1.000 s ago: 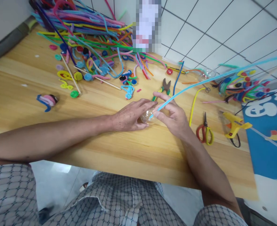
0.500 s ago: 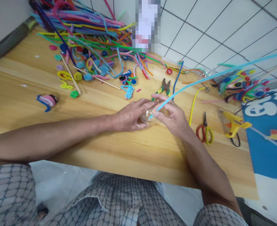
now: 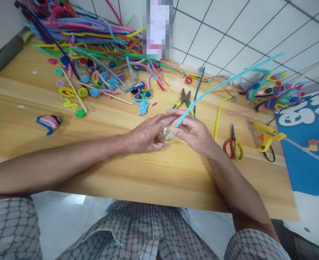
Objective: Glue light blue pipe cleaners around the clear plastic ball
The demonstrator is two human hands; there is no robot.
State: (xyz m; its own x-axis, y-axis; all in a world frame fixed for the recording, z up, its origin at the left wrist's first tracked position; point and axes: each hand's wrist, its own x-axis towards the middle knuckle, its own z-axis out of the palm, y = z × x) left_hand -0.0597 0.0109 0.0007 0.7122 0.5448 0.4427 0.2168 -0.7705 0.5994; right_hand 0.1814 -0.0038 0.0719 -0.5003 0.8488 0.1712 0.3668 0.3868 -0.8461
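Cupping a clear ball (image 3: 162, 134) in the left hand (image 3: 144, 135), pinching a light-blue stem (image 3: 203, 95) in the right hand (image 3: 196, 134), cropped lettering (image 3: 308, 117) on blue sheet (image 3: 308, 169), not fully legible.

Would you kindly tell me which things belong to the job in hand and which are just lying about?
In hand:
light-blue fuzzy stem, in right hand
clear rounded piece, by left hand

Apparently lying about:
pliers
scissors
glue gun
yellow fuzzy stem
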